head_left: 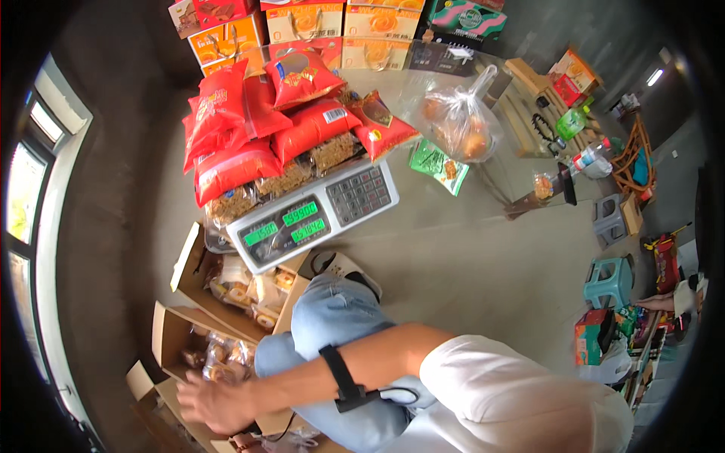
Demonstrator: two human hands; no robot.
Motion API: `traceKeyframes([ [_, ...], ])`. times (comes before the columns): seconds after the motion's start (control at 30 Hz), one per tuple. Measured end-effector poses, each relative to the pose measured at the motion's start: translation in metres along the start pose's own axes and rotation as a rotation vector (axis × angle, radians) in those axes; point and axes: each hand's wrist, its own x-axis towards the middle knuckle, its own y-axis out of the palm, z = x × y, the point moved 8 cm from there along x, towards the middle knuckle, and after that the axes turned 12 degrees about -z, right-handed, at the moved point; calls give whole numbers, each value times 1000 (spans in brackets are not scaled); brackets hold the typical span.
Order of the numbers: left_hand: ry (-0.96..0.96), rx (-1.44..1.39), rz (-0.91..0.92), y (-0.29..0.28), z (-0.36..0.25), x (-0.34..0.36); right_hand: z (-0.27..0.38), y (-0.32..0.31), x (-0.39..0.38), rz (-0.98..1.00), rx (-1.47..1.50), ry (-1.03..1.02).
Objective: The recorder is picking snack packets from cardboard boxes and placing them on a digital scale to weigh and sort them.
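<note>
My right hand [219, 402] reaches across to the lower left, over the edge of an open cardboard box [168, 343]. Its fingers look spread, with nothing visible in them. Wrapped snack cakes [220, 356] lie in that box beside the hand. Below it, only a sliver of my left hand [245, 441] shows near a dark strap and cable; its fingers are hidden. A second open box [189, 260] farther up holds more packaged cakes [260, 291]. Above the boxes, a digital scale [313, 215] bears red snack bags [242, 162] and clear packs of brown crumbly food [336, 151].
A glass table [408, 90] carries a clear bag of round orange items [468, 136] and a green packet [439, 166]. Gift cartons [302, 23] stack behind. At right are a teal stool [609, 281], a grey stool [608, 220] and bottles [574, 122]. My bent knees [325, 306] stand beside the boxes.
</note>
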Motion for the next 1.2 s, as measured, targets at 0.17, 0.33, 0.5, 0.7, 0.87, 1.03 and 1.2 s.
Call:
traceKeyframes([
  [0.17,-6,-614,-202,-102,-113,-41,-12,-79,1,-519,230,38],
  [0.33,675,-344,-450,-145,-290,-117,24,-147,-33,-561,324,-26],
  [0.5,350,-1399,320,-101,-362,-142,56,-230,-106,-692,84,33],
  [0.7,-244,-1477,511,-11,-365,-173,44,-261,-166,-564,-42,227],
  [0.87,-290,-1632,544,25,-357,-160,5,-342,-168,-640,-249,347],
  [1.03,-350,-1572,398,28,-321,-132,-24,-497,-73,-760,-654,436],
  [1.2,-504,-1693,398,49,-323,-120,-75,-557,-7,-573,-831,828],
])
